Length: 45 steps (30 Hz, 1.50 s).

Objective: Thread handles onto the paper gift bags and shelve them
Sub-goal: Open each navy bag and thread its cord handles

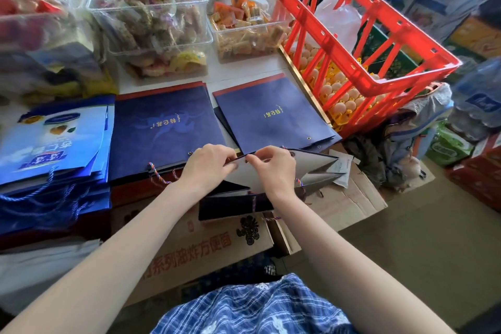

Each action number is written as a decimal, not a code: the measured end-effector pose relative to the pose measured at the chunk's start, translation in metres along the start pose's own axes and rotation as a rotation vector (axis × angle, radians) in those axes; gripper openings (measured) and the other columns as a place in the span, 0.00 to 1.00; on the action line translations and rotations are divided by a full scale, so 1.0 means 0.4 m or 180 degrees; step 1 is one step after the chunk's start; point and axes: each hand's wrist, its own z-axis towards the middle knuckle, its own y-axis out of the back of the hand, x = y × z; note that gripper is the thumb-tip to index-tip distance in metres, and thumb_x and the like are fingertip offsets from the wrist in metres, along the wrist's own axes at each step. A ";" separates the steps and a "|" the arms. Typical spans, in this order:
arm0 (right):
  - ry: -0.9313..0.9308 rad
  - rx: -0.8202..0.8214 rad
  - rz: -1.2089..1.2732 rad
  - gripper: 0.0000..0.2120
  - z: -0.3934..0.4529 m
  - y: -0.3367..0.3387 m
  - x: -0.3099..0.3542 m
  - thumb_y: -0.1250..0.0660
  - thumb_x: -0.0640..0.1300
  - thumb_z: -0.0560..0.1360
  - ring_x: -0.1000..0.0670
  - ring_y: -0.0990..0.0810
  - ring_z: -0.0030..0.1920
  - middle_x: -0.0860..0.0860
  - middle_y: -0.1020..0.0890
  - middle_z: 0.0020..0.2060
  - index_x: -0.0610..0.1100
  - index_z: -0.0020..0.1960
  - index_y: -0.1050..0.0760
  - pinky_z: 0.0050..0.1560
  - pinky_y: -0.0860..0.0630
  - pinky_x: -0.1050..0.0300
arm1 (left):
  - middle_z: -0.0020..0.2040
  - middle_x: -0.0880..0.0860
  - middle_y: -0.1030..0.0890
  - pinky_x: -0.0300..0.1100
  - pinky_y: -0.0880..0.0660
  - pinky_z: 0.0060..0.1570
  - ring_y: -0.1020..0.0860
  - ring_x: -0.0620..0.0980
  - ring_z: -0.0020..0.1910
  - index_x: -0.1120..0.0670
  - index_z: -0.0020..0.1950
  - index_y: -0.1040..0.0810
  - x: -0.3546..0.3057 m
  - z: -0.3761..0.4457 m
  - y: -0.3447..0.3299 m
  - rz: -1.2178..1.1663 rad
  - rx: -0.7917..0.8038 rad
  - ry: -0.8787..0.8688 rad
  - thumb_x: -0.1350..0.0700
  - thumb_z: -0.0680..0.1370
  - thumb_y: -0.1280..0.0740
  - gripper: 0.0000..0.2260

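Observation:
A navy paper gift bag (311,168) is held open in front of me, its white inside showing. My left hand (207,164) pinches the near rim at its left. Close beside it, my right hand (273,167) pinches the same rim; a twisted cord handle (298,181) hangs by my right wrist. On the table behind lie two flat stacks of navy bags: the left stack (162,127) has a cord handle (157,175) at its near edge, the right stack (268,114) shows bare eyelets.
A pile of light blue bags (54,144) with blue cords lies at the left. Clear tubs of wrapped snacks (151,22) stand at the back. A red crate (360,35) sits over trays of eggs at the right. Cardboard boxes (206,247) lie below my hands.

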 end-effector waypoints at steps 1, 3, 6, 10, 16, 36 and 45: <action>-0.0066 -0.0009 0.0071 0.06 0.001 -0.003 0.001 0.28 0.47 0.71 0.48 0.20 0.48 0.51 0.19 0.37 0.44 0.43 0.19 0.50 0.27 0.56 | 0.47 0.54 0.18 0.45 0.31 0.46 0.23 0.58 0.49 0.53 0.48 0.20 0.004 -0.003 -0.001 0.0008 0.0001 -0.0012 0.51 0.77 0.35 0.07; -0.0113 0.0082 0.0203 0.04 0.004 -0.004 0.006 0.29 0.45 0.70 0.50 0.20 0.46 0.51 0.19 0.36 0.44 0.41 0.19 0.49 0.27 0.58 | 0.48 0.54 0.18 0.46 0.28 0.48 0.22 0.57 0.49 0.53 0.50 0.20 0.013 -0.006 -0.001 -0.0122 -0.0112 -0.0022 0.52 0.76 0.34 0.07; -0.0092 0.0311 0.0348 0.04 0.014 0.011 0.013 0.28 0.43 0.70 0.54 0.23 0.40 0.50 0.19 0.36 0.43 0.39 0.20 0.44 0.30 0.63 | 0.43 0.54 0.20 0.47 0.25 0.42 0.22 0.56 0.44 0.56 0.47 0.21 0.012 -0.017 0.005 -0.0034 -0.0816 -0.0460 0.59 0.71 0.27 0.07; -0.0062 0.0384 0.0374 0.08 0.018 0.025 0.009 0.28 0.44 0.68 0.52 0.23 0.42 0.51 0.20 0.35 0.47 0.32 0.25 0.44 0.29 0.59 | 0.32 0.54 0.27 0.39 0.31 0.25 0.26 0.54 0.30 0.57 0.36 0.25 -0.005 -0.017 -0.008 0.0680 -0.1185 -0.0549 0.63 0.60 0.21 0.14; -0.0098 0.0868 0.1375 0.10 0.017 0.050 0.000 0.30 0.35 0.69 0.47 0.18 0.41 0.44 0.15 0.39 0.41 0.33 0.28 0.49 0.21 0.50 | 0.46 0.54 0.25 0.42 0.34 0.37 0.25 0.55 0.48 0.53 0.47 0.18 -0.006 0.006 0.009 0.0725 -0.0611 0.0171 0.64 0.76 0.35 0.08; 0.0519 0.1107 0.0566 0.05 0.043 0.031 0.011 0.34 0.33 0.73 0.47 0.22 0.29 0.43 0.18 0.34 0.40 0.40 0.26 0.34 0.23 0.53 | 0.56 0.54 0.25 0.46 0.35 0.57 0.35 0.57 0.62 0.48 0.50 0.18 -0.022 0.054 0.037 -0.0390 0.0462 0.1105 0.48 0.75 0.33 0.08; 0.0786 0.0911 0.0430 0.05 0.042 0.004 0.007 0.31 0.33 0.70 0.55 0.18 0.35 0.43 0.15 0.39 0.37 0.46 0.18 0.44 0.22 0.65 | 0.49 0.53 0.25 0.45 0.40 0.48 0.31 0.57 0.54 0.55 0.49 0.21 0.014 -0.009 -0.022 -0.0190 -0.0622 -0.0198 0.54 0.74 0.31 0.07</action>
